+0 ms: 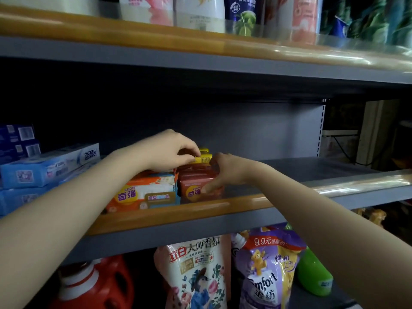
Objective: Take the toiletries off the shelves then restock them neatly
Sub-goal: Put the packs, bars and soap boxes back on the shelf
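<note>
Middle shelf (223,221), grey metal with an orange front lip, crosses the frame centre; its right half is bare, so stock sits only left of centre.

Lower centre of the frame, under it: refill pouches, one floral white (196,273), one purple Comfort (267,275), with a red jug (95,286) at lower left.

Left edge: blue toothpaste boxes (49,168) stacked flat, long sides out.

Centre: orange-and-white soap pack (145,192) against the lip, label forward, and a stack of red-brown soap bars (198,181) just beside it on the right. Yellow soap bar (201,158) on top of the stack.

Left hand (169,152) comes from above, fingers curled over the yellow bar's top edge, pinching it, likely to seat it square.

Right hand (225,172) clamps the red-brown stack, thumb on its front face, fingers round the far side; likely steadying it. Judged: restocking phase, soaps being aligned.
</note>
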Demonstrator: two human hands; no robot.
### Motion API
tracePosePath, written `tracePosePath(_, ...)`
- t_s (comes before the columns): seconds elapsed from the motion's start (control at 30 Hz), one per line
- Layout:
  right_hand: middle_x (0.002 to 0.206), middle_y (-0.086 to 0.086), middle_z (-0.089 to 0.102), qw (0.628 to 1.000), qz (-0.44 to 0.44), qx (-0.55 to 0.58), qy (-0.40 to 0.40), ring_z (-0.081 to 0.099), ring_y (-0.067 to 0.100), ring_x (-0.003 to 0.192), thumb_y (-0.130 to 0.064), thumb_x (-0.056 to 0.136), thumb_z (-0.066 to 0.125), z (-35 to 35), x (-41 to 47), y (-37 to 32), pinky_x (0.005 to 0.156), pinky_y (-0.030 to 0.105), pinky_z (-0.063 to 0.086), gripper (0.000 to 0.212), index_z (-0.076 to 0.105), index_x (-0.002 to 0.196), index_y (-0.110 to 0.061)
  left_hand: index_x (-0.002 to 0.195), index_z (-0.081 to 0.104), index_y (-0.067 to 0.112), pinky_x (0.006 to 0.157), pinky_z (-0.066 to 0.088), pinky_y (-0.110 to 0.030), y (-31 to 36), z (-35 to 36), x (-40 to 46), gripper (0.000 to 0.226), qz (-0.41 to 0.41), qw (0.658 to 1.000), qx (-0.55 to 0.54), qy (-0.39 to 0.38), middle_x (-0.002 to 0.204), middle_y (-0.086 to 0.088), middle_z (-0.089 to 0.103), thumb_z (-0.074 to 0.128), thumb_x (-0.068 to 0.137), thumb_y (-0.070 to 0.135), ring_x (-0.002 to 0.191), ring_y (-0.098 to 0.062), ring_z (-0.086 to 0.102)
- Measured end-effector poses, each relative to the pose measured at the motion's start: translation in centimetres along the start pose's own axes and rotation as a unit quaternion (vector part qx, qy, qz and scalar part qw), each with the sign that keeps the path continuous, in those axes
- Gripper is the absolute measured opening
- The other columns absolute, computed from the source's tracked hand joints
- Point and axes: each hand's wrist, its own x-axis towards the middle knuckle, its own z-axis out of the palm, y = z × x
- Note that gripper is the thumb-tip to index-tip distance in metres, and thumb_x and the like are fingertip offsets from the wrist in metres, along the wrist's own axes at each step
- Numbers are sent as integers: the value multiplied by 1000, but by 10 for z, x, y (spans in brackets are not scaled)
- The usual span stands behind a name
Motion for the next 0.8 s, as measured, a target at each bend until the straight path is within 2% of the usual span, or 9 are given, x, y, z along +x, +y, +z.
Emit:
tracePosePath(0.13, 122, -3, 60, 974, 9, 188, -127, 56, 14, 114, -35, 73, 78, 2, -1, 4, 105, 34, 41, 69, 45, 132, -17, 113, 65, 24, 88, 48, -30, 6, -2, -23, 24, 31, 999, 3, 41, 112, 8, 65, 51, 93, 23, 100, -7, 57)
tracePosePath(0.23, 119, -1, 62, 977, 4, 183, -113, 59, 12, 106, -33, 82, 70, 2, -9, 5, 97, 31, 46, 56, 47, 130, -17, 116, 63, 23, 88, 47, -34, 15, 9, -33, 27, 53, 995, 51, 65, 115, 7, 61, 46, 95, 25, 103, -11, 56)
tracePosePath(0.33, 105, -4, 62, 999, -11, 43, 11, 60, 16, 99, -43, 78, 70, 2, -19, 4, 82, 28, 47, 45, 55, 115, -21, 119, 61, 19, 90, 46, -38, 20, 20, -40, 29, 74, 986, 78, 130, 118, 1, 60, 45, 95, 25, 109, -19, 55)
tracePosePath(0.43, 111, -3, 60, 994, -19, -30, 106, 57, 16, 99, -50, 75, 70, 6, -29, 4, 84, 26, 44, 60, 54, 123, -18, 105, 68, 12, 79, 53, -41, 26, 27, -51, 32, 116, 971, 89, 188, 102, -6, 67, 45, 88, 26, 97, -28, 62)
tracePosePath(0.5, 113, 2, 64, 984, -26, -67, 164, 58, 18, 99, -50, 79, 66, 4, -44, 7, 83, 27, 44, 56, 57, 122, -15, 102, 68, 9, 74, 55, -39, 32, 35, -60, 34, 128, 963, 84, 223, 96, -8, 68, 42, 85, 23, 92, -29, 63)
tracePosePath(0.6, 98, 4, 68, 949, -21, -21, 315, 61, 17, 92, -40, 86, 61, -5, -78, 19, 78, 26, 44, 34, 66, 105, -12, 102, 66, 5, 71, 53, -36, 50, 47, -78, 27, 150, 947, 64, 277, 91, -10, 65, 47, 85, 15, 87, -30, 60)
tracePosePath(0.67, 85, 0, 66, 919, -17, 11, 393, 59, 14, 81, -30, 88, 61, 0, -107, 26, 71, 21, 40, 23, 68, 96, -10, 102, 65, 5, 71, 51, -35, 66, 58, -90, 25, 185, 942, 24, 280, 90, -8, 63, 48, 85, 15, 85, -28, 58)
tracePosePath(0.73, 74, -2, 62, 910, -14, -11, 413, 57, 15, 73, -20, 87, 61, 15, -136, 31, 65, 20, 34, 14, 69, 87, -8, 100, 65, 6, 68, 48, -33, 80, 72, -99, 26, 223, 939, -16, 262, 88, -7, 63, 49, 85, 19, 81, -25, 57)
tracePosePath(0.8, 71, 0, 62, 928, -8, -35, 371, 56, 17, 68, -14, 86, 62, 36, -164, 37, 62, 22, 34, 9, 68, 84, -7, 97, 66, 7, 62, 48, -31, 93, 90, -101, 27, 243, 941, -45, 233, 84, -6, 62, 48, 84, 21, 77, -24, 57)
